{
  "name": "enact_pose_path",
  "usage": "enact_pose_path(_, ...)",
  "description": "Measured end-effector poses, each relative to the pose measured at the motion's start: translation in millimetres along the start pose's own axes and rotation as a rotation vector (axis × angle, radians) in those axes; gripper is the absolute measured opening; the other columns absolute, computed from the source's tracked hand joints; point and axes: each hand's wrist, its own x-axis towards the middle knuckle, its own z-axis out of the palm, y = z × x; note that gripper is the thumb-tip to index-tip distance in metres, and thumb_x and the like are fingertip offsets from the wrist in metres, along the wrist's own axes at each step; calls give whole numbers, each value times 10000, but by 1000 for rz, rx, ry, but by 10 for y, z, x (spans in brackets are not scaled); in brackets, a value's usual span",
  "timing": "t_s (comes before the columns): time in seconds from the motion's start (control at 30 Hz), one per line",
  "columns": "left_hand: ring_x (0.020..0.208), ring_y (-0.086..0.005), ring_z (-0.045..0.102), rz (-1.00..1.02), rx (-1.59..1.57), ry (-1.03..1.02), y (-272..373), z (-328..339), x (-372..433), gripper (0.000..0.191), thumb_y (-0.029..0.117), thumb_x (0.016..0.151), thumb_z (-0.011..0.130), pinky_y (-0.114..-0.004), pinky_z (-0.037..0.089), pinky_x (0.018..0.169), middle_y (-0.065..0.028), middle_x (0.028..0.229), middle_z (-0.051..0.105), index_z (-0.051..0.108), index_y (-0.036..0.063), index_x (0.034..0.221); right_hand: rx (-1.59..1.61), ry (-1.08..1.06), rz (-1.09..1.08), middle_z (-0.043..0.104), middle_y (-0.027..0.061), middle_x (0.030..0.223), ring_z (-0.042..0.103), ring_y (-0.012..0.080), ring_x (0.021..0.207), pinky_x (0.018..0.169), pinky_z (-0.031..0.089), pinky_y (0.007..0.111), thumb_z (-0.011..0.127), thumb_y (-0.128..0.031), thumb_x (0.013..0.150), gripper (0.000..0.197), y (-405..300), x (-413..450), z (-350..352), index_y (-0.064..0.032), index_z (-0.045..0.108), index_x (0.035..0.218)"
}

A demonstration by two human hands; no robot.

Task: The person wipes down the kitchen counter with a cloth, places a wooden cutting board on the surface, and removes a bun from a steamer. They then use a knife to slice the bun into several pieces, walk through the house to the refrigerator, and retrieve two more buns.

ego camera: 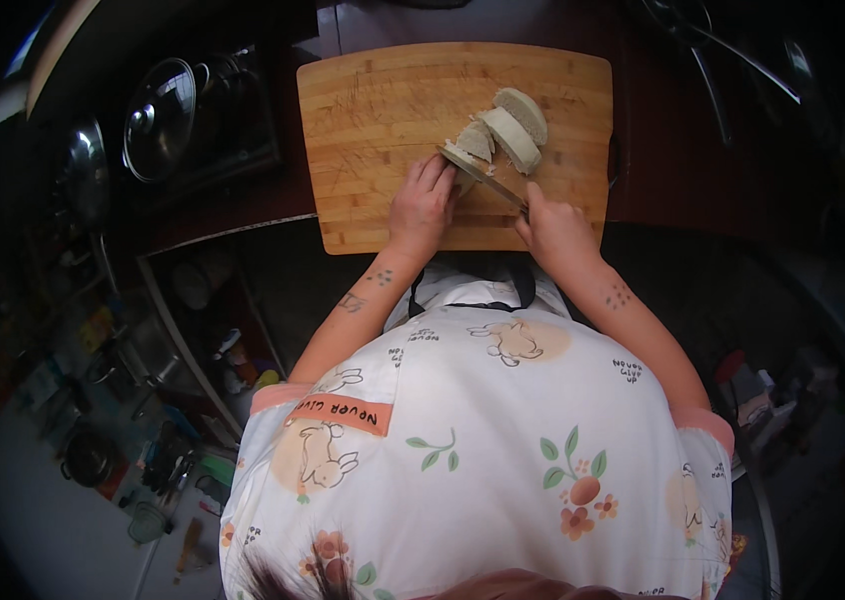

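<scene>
My right hand [559,229] grips the handle of a kitchen knife [486,180], whose blade slants up and left across a wooden cutting board [377,112]. Under the fingers of my left hand [422,206], close to the blade, a pale bread-like piece [465,183] is pressed to the board, mostly hidden by fingers and knife. Just beyond the blade lies a small cut chunk [475,141] with crumbs around it. Two thicker pieces, a near slice [512,141] and a far slice [521,112], lie side by side up and right of it.
A glass pot lid [160,120] and a stove stand left of the board on the dark red counter [677,180]. Long-handled metal utensils [745,64] lie at the upper right. An open cabinet [190,337] and a cluttered shelf area [115,420] are at lower left.
</scene>
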Motion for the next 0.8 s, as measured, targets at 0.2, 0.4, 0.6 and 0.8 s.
enact_pose_path(0.2, 1140, -340, 594, -2, -23, 12, 31, 1, 40, 399, 76, 792, 747, -411, 538, 915, -130, 1236, 627, 642, 33, 1175, 15, -29, 10, 715, 240, 847, 712, 436, 849, 739, 568, 552, 684, -204, 907, 277, -159, 356, 26, -33, 541, 1072)
enact_pose_path(0.4, 1157, -323, 589, -10, -27, 8, 10, -20, 9, 403, 76, 797, 731, -395, 536, 929, -116, 1245, 628, 639, 37, 1187, 19, -55, 25, 708, 249, 817, 706, 451, 809, 735, 560, 567, 682, -207, 900, 286, 99, 12, -22, -24, 537, 1065)
enact_pose_path(0.6, 1141, -338, 599, -17, -32, -11, 41, -20, 32, 397, 74, 804, 741, -408, 532, 928, -127, 1236, 631, 638, 38, 1186, 62, 26, 3, 694, 243, 800, 684, 461, 784, 707, 545, 561, 681, -199, 901, 258, 8, 422, 351, -51, 538, 1058)
enact_pose_path(0.8, 1132, -351, 597, 8, -38, 25, 41, -31, 38, 400, 72, 805, 749, -418, 529, 928, -145, 1229, 624, 634, 27, 1186, 148, 222, -137, 699, 214, 762, 700, 433, 754, 659, 566, 527, 683, -203, 901, 262, 152, 543, 611, -48, 530, 1046)
